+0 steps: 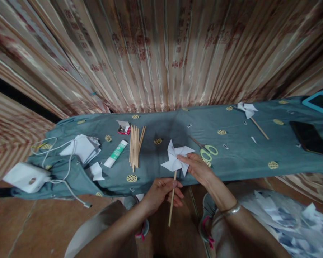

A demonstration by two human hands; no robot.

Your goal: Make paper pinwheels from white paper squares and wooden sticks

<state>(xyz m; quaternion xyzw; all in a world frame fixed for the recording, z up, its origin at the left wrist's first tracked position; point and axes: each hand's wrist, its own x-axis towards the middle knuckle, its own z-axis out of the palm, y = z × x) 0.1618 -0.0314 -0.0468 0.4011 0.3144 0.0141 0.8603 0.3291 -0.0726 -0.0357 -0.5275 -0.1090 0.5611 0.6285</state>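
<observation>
We note one mounted pinwheel lying at right, apparently complete. A second pinwheel, at the near edge of the cloth, looks nearly so: the left hand pinches its stick, the right hand its paper centre. Loose sticks and paper sheets lie unused.

Blue-green, pineapple-print cloth-covered table beneath wooden sticks, a green-and-white tube, red box, scissors, white papers and a pinwheel.
</observation>
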